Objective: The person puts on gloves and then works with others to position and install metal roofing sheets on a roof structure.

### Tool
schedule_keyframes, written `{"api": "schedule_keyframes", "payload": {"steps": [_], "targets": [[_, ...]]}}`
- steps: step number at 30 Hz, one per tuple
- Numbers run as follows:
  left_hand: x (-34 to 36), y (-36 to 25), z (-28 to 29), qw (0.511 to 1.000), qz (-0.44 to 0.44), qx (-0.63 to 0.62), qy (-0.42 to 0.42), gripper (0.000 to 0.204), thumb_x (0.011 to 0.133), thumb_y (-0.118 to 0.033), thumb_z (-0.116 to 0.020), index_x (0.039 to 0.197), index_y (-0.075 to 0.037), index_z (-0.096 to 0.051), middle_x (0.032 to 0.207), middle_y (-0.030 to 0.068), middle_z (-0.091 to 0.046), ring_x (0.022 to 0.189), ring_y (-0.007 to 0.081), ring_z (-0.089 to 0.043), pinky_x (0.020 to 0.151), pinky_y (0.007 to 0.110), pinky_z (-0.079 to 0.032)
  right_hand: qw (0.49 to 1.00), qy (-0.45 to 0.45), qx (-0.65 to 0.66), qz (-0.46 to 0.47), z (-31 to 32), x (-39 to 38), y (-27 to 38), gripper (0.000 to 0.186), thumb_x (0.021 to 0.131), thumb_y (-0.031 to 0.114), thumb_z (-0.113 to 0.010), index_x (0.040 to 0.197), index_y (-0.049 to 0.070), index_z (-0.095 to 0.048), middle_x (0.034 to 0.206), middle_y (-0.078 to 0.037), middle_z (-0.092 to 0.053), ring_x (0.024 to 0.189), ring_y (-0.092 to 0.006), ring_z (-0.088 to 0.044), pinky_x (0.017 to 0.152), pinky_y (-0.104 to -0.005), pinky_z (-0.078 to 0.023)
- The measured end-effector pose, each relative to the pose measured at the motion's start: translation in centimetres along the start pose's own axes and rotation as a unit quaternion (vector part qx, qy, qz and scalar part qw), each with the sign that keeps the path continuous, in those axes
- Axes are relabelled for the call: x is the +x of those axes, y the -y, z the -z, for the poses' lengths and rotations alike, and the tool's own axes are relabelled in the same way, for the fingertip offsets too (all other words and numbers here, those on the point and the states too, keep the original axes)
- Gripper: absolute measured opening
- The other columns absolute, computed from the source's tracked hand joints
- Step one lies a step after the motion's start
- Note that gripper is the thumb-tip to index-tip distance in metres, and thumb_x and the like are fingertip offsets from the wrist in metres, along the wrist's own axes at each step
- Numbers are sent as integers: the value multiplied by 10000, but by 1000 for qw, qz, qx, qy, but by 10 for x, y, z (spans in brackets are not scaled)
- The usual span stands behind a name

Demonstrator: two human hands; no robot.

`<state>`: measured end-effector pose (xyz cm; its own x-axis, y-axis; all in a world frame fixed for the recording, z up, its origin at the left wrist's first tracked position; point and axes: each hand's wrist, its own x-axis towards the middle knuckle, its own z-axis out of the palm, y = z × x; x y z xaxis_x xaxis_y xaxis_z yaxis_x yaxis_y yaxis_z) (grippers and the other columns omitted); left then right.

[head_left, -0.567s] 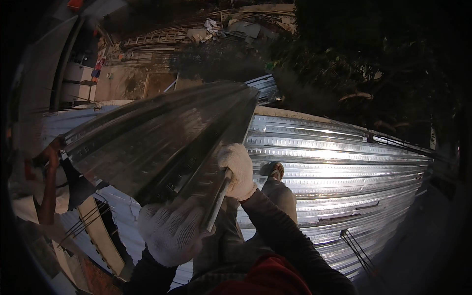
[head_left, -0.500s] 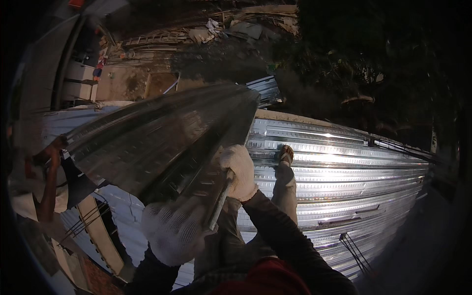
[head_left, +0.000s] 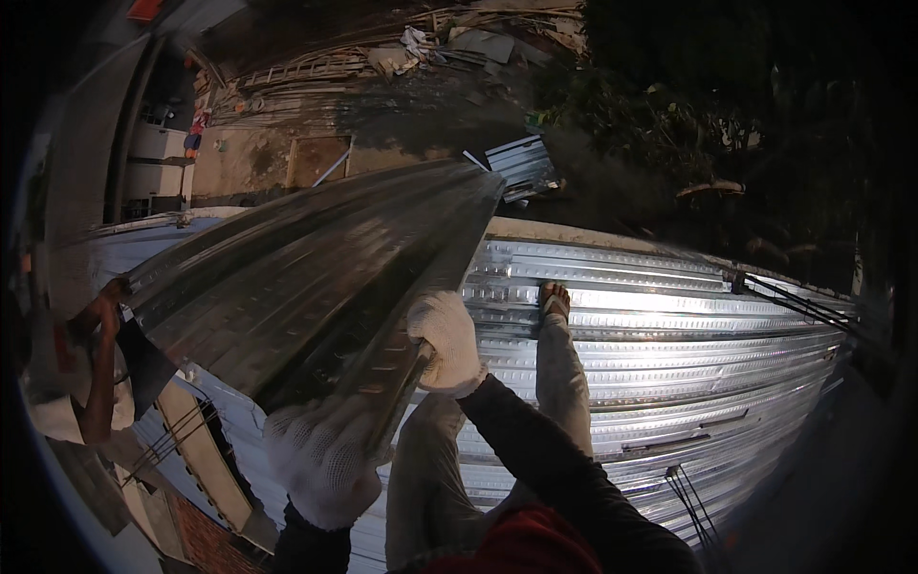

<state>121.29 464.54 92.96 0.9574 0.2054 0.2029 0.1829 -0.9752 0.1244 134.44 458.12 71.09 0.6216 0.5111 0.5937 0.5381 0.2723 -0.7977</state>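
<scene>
Dim bkgd greenery [head_left: 684,134] (prob. trees); L fingers [head_left: 308,427], R fingers [head_left: 430,320] both clasp metal sheet [head_left: 316,268].

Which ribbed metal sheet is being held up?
The large dark sheet, gripped by the left hand and right hand; the bright sheets lie underfoot, the small ribbed piece beyond them.

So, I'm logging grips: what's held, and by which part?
A ribbed metal sheet, by its near edge, in the left hand and right hand; a co-worker's hand is at its left end.
</scene>
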Motion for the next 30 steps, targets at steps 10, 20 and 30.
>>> {"api": "schedule_keyframes", "payload": {"steps": [10, 20, 30], "targets": [[46, -2, -108, 1000, 1, 1, -11, 134, 801, -128, -669, 924, -75, -653, 940, 73, -744, 807, 255, -677, 771, 418, -471, 999, -37, 9, -17, 14, -20, -110, 326, 510, 127, -621, 821, 79, -539, 849, -147, -569, 834, -397, -560, 767, -467, -452], [55, 34, -251, 999, -21, 11, -26, 157, 818, -157, -688, 954, -80, -673, 969, 57, -729, 845, 248, -668, 790, 418, -472, 997, -78, 9, -12, 4, -61, -241, 290, 546, 68, -577, 833, 67, -535, 843, -159, -551, 790, -415, -523, 728, -473, -435], [59, 63, -375, 995, -33, 11, -92, 133, 787, -89, -679, 909, -38, -670, 932, 99, -725, 847, 310, -659, 820, 440, -486, 996, -89, -6, 6, -13, -104, -353, 264, 589, 55, -586, 841, 74, -507, 853, -147, -542, 815, -403, -526, 745, -458, -420]]}}
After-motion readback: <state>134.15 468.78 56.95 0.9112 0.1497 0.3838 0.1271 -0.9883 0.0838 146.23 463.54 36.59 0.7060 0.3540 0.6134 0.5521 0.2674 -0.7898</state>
